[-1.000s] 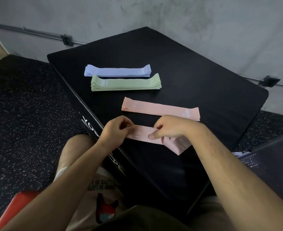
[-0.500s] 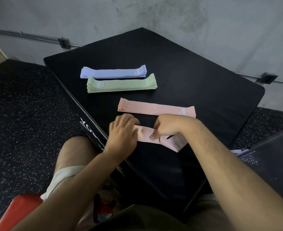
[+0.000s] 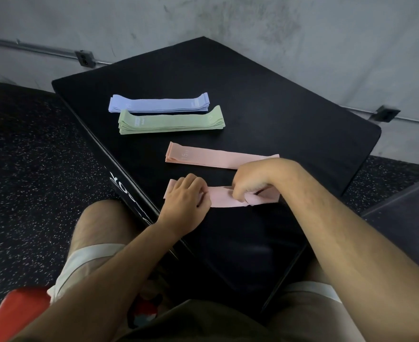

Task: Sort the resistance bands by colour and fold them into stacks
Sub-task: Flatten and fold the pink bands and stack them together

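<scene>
- The left hand (image 3: 186, 196) lies on the 9 o'clock end of a loose pink band (image 3: 222, 197), fingers bent over it. This probably anchors that end while the other is worked. The thumb is hidden.
- The right hand (image 3: 252, 178) is curled tight round the band's bunched 3 o'clock end, seemingly to draw it over into a fold.
- The band lies along the 9-to-3 line at the near edge of the black padded box (image 3: 277, 107), parallel to the piles, so it can slide straight onto its own colour.
- Three piles lie toward 12 o'clock of the hands: a pink pile (image 3: 213, 157) nearest, a green stack (image 3: 171, 122) beyond it, and a lavender stack (image 3: 159, 104) farthest, just beside the green.
- That makes one loose band and three colours. The number of bands in each pile cannot be made out.
</scene>
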